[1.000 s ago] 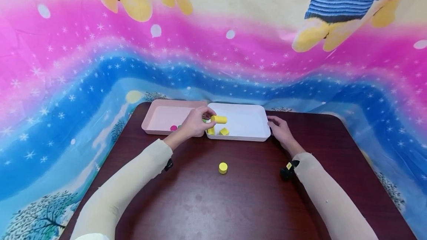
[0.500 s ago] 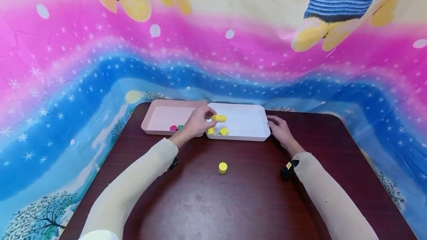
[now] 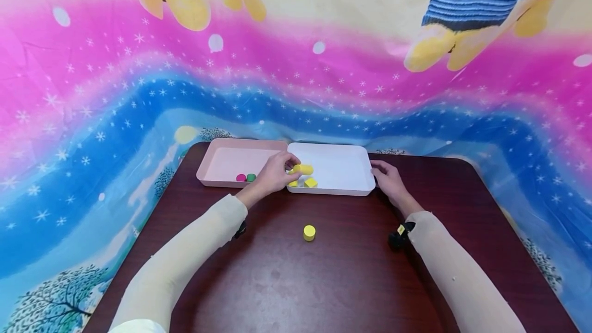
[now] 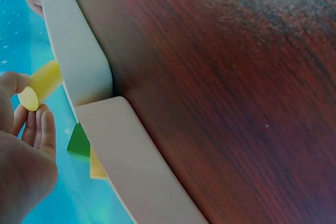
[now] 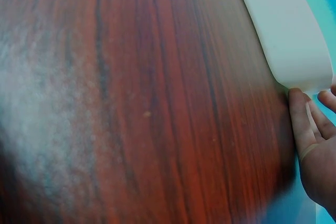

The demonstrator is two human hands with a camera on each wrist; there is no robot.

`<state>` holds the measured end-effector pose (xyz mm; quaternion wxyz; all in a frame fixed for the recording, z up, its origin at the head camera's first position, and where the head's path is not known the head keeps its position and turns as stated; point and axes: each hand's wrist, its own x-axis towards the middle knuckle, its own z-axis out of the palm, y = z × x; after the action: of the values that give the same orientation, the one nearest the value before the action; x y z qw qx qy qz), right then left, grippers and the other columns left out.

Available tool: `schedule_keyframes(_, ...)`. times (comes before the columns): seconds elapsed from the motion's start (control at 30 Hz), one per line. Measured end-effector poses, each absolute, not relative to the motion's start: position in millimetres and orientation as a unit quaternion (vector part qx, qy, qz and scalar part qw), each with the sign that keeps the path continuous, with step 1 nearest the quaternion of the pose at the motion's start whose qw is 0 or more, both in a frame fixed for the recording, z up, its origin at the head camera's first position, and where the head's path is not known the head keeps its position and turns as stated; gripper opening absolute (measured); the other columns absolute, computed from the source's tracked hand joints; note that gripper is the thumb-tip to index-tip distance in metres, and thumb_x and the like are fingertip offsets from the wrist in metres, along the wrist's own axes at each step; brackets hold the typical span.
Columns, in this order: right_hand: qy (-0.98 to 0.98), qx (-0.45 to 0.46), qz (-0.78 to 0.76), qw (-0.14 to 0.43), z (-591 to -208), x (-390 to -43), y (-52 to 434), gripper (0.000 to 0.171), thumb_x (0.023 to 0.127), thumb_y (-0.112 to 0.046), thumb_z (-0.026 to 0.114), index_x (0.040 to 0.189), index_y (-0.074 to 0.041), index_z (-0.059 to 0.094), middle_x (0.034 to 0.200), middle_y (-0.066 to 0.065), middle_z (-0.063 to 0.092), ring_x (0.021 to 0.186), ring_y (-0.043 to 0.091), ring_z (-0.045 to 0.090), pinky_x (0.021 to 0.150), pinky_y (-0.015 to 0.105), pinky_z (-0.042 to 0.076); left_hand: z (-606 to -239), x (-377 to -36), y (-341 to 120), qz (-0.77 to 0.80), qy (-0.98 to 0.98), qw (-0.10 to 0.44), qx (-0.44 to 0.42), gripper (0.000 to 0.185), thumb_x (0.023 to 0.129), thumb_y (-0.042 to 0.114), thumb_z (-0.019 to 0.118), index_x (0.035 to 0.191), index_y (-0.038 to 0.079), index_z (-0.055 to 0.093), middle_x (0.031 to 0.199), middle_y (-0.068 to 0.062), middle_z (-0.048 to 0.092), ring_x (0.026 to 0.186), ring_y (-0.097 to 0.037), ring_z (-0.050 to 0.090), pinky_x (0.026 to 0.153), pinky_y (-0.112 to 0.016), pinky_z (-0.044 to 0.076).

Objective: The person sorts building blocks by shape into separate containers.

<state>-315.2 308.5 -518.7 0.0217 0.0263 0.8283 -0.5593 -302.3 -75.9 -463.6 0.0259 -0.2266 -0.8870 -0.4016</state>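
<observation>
Between thumb and fingers, my left hand (image 3: 274,172) pinches a yellow cylinder (image 3: 305,169), held lengthwise over the left end of the white tray (image 3: 344,161). The left wrist view shows the round end of this cylinder (image 4: 32,97) facing the camera. Under it in the tray lie a yellow cube (image 3: 311,183) and another yellow block (image 3: 293,183), partly hidden by the hand. My right hand (image 3: 390,184) rests at the white tray's right end; in the right wrist view its fingertips touch the tray's corner (image 5: 302,72).
A pink tray (image 3: 231,161) adjoins the white one on the left, with a magenta piece (image 3: 241,177) and a green piece (image 3: 251,177) along its near wall. A short yellow cylinder (image 3: 309,233) stands on the dark wooden table (image 3: 277,281). A printed cloth hangs behind.
The left hand has lowered slightly with the yellow cylinder, and its forearm has shifted a little to the right, uncovering the green piece. The right hand stays at the tray's end.
</observation>
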Motion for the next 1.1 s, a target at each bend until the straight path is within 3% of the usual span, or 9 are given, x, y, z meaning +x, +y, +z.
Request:
schedule_keyframes(0.27,0.824,0.022,-0.566,0.022,-519.2,-315.0,309.1,0.046,0.114,-0.021,0.046,0.158,-0.005,0.048,0.149,0.022,0.054,0.126,0.033,0.058,0.086,0.022,0.056,-468.9,-302.9,-73.1,-0.383,-0.894,0.030,-0.230,0.029,0.093,0.019,0.084,0.117,0.007,0.073,0.113,-0.005,0.066,0.102,-0.019,0.067,0.095,-0.032,0.061)
schedule_keyframes(0.8,0.818,0.028,-0.574,0.028,-517.1,-315.0,307.5,0.047,0.114,-0.022,0.047,0.158,-0.006,0.048,0.151,0.021,0.053,0.128,0.032,0.058,0.092,0.026,0.056,-470.3,-302.3,-75.8,-0.390,-0.890,0.019,-0.237,0.037,0.093,0.020,0.085,0.122,0.000,0.071,0.113,-0.007,0.066,0.105,-0.024,0.067,0.098,-0.036,0.060)
schedule_keyframes(1.1,0.822,0.025,-0.568,0.026,-517.3,-314.2,308.6,0.047,0.114,-0.021,0.047,0.158,-0.005,0.047,0.151,0.022,0.053,0.127,0.034,0.057,0.088,0.022,0.055,-463.5,-295.3,-75.5,-0.405,-0.881,0.011,-0.244,0.038,0.093,0.019,0.084,0.123,0.000,0.071,0.115,-0.008,0.066,0.108,-0.028,0.067,0.099,-0.039,0.060)
